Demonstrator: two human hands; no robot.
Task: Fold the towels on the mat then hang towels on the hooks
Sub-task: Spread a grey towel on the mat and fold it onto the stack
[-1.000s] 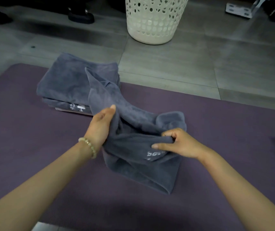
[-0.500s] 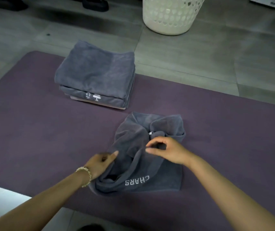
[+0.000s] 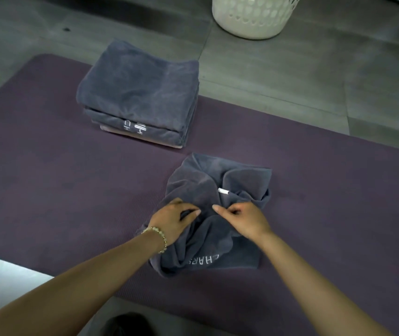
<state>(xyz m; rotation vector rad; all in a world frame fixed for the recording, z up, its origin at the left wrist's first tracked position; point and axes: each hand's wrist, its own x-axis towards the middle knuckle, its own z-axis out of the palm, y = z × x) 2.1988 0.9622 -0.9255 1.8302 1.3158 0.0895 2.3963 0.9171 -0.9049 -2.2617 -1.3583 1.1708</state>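
A crumpled grey towel (image 3: 218, 185) with white lettering and a small white tag lies on the purple mat (image 3: 48, 190). My left hand (image 3: 172, 221), with a bead bracelet on the wrist, pinches a fold at the towel's left middle. My right hand (image 3: 242, 220) pinches the cloth just to the right of it, fingertips close together. A stack of folded grey towels (image 3: 140, 93) sits at the mat's far edge, up and left of the loose towel.
A white perforated laundry basket (image 3: 254, 15) stands on the grey tiled floor (image 3: 290, 76) beyond the mat. A white surface (image 3: 4, 277) shows at the lower left. A dark rounded shape (image 3: 128, 323) lies at the bottom edge.
The towel was held up a second ago and now lies bunched on the mat. Both hands have come together at its middle, the left moving up and right.
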